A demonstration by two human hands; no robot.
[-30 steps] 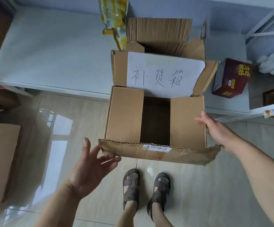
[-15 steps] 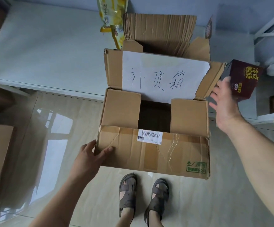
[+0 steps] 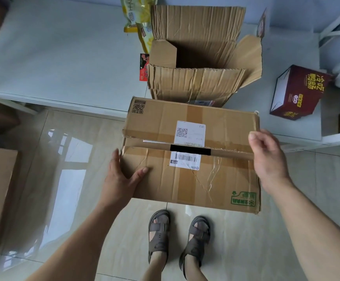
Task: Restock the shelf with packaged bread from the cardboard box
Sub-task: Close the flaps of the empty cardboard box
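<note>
A dark red carton [image 3: 299, 92] stands to my right, yellow snack packets [image 3: 136, 19] hang ahead, and my sandals [image 3: 178, 236] rest on glossy floor tiles [image 3: 63, 159].

Glossy beige floor tiles [image 3: 236, 250] mirror a bright window — pale blue-grey shelf boards [image 3: 53, 53] run low across the room, white-framed.

Matt corrugated cardboard box [image 3: 191, 159], creased
Glossy clear tape, paper labels [image 3: 189, 132]; shiny floor tiles [image 3: 63, 159]; matt white shelf [image 3: 63, 57]
</note>
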